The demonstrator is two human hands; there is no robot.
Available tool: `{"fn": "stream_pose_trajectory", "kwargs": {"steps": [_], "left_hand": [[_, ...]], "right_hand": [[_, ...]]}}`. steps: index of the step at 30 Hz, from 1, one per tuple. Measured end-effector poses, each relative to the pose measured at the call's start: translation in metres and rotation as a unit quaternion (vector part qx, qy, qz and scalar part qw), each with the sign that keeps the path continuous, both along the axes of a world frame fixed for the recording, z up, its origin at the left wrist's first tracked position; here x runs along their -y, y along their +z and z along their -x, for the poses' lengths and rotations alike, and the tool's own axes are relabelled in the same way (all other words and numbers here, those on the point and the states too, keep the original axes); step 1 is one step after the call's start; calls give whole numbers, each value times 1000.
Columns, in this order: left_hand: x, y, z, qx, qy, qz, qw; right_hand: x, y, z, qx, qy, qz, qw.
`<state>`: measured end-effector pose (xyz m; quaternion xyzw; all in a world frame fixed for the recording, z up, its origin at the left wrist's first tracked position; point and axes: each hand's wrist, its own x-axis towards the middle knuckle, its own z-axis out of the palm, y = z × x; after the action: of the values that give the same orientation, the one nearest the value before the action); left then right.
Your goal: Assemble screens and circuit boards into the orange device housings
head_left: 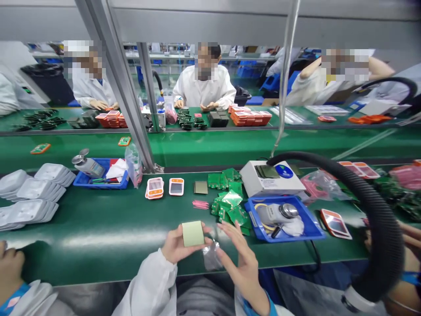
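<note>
Near the front of the green bench, my left hand is closed on a square pale-green panel, holding it by its edges with the flat face up. My right hand is just right of the panel, fingers and thumb spread apart. A crumpled piece of clear plastic film is between my two hands; whether the right thumb touches it I cannot tell. Beyond my hands are a heap of green circuit boards, a bundle of pink strips and a small stack of dark square panels.
Orange-and-white framed cases lie farther back. A blue tray with a metal-topped bottle stands right, beside a white box. A black flexible hose arches over the right side. White shells are stacked left. Co-workers' hands are at both sides.
</note>
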<state>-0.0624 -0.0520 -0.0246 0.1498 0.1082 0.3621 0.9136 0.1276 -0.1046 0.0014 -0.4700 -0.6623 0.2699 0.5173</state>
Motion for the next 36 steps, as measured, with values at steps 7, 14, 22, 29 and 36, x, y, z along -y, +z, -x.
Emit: {"fn": "stream_pose_trajectory", "kwargs": {"steps": [7,14,22,29,36], "left_hand": [[14,25,-22,38,-45,78,995],[17,8,-40,4,-131,62,989],[16,-1,-58,-56,-121,58,989],[-5,33,-34,-358,-43,-69,930],[-52,39,-2,-538,202,-154,804]], "right_hand": [[-39,12,-6,-289,272,248,884],[-49,12,-12,-246,408,281,833],[-34,-22,-18,-353,304,272,842],[-33,-54,-19,-479,211,286,802],[-21,-90,23,-520,261,360,729]]}}
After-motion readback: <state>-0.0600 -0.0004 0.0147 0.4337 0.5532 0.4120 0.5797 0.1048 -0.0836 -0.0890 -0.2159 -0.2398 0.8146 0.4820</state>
